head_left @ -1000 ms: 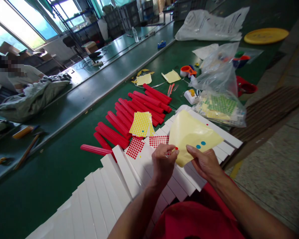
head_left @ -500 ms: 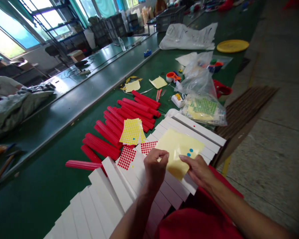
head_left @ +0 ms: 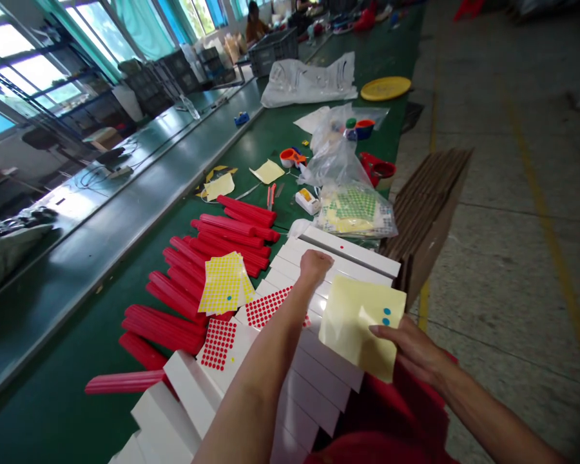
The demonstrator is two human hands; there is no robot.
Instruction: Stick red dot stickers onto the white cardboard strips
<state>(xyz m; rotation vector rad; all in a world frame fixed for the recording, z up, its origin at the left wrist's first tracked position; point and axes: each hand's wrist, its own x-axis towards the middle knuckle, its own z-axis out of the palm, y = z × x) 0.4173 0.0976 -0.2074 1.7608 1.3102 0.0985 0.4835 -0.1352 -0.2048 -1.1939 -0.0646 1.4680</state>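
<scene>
My right hand [head_left: 413, 345] grips the lower right edge of a pale yellow sticker sheet [head_left: 355, 319], which bears two blue dots near its right side. My left hand [head_left: 315, 265] reaches over the far part of a row of long white boxes [head_left: 328, 364], its fingers pinched together; what they hold, if anything, is too small to make out. A single red dot [head_left: 341, 247] marks the farthest white box. Sheets of red dot stickers [head_left: 219, 345] lie on the boxes, one partly behind my left forearm. Sheets of yellow dot stickers [head_left: 226, 278] rest beside them.
Red ribbed tubes [head_left: 169, 327] lie left of the boxes on the green table [head_left: 53, 393]. Beyond are a plastic bag of sticker sheets [head_left: 355, 209], an orange tape dispenser [head_left: 291, 157] and a box cutter [head_left: 271, 196]. Folded cardboard [head_left: 430, 200] stands at the table's right edge.
My left hand has moved away from the sticker sheet, forward over the far white boxes, still pinched. My right hand keeps the sheet, now farther right. The camera view has turned right.
</scene>
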